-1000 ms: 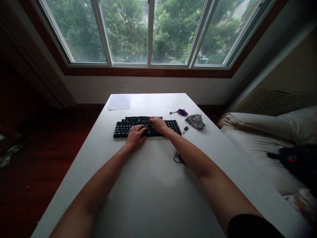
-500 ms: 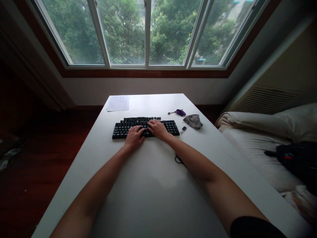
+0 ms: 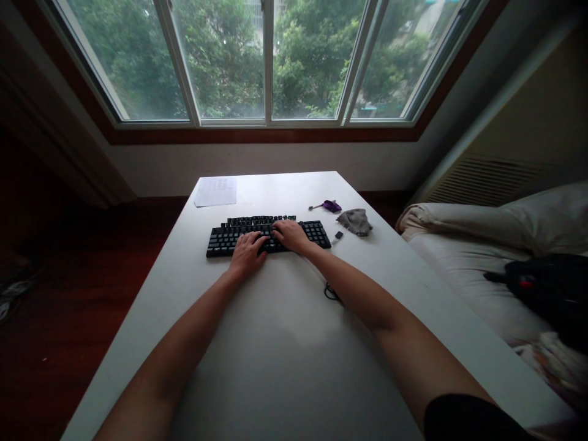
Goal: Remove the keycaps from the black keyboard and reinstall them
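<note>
A black keyboard point(image 3: 220, 240) lies across the far middle of the white table point(image 3: 275, 367). A short row of black keys point(image 3: 250, 219) sits just behind it. My left hand point(image 3: 247, 253) rests on the keyboard's middle, fingers spread flat on the keys and holding nothing. My right hand point(image 3: 290, 236) is right of it on the keys. Its fingers are bent down and bunched together, and whatever is under the fingertips is hidden. Both forearms stretch over the table.
Right of the keyboard lie a small black piece point(image 3: 339, 234), a grey cloth point(image 3: 356, 222) and a purple-handled tool point(image 3: 331, 206). A paper sheet point(image 3: 215, 191) is at the far left corner. A black cable point(image 3: 331, 293) lies under my right forearm. A bed point(image 3: 482, 269) flanks the table's right.
My right hand has drawn back from the row behind the keyboard onto the main keys. The left hand stays where it was. The view has drifted slightly.
</note>
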Demonstrator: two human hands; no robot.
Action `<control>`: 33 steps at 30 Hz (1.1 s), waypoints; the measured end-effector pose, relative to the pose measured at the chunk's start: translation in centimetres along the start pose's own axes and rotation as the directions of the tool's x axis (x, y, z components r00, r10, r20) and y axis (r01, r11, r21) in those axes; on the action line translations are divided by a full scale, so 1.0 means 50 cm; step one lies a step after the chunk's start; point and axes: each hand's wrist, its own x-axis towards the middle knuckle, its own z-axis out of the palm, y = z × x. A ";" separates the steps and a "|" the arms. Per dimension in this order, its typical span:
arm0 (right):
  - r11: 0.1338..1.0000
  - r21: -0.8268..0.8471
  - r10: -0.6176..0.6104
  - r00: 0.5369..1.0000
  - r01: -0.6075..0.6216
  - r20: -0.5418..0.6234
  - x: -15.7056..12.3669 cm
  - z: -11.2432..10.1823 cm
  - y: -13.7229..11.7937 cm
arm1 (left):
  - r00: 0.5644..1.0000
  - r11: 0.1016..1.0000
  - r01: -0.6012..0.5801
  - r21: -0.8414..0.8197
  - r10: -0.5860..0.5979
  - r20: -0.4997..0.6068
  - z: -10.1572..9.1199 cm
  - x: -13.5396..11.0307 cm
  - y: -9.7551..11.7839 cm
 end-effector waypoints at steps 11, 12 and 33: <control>0.947 -0.015 0.321 0.940 -0.321 0.114 0.132 0.003 0.012 | 1.000 1.000 0.013 -0.009 -0.012 0.010 -0.001 0.003 -0.007; 0.943 -0.026 0.334 0.935 -0.333 0.120 0.137 0.005 0.010 | 1.000 1.000 0.016 -0.008 -0.016 0.012 -0.001 0.003 -0.007; 0.903 0.084 0.416 0.906 -0.421 0.079 0.159 0.003 0.022 | 1.000 1.000 0.008 -0.005 -0.008 0.017 -0.004 0.001 -0.011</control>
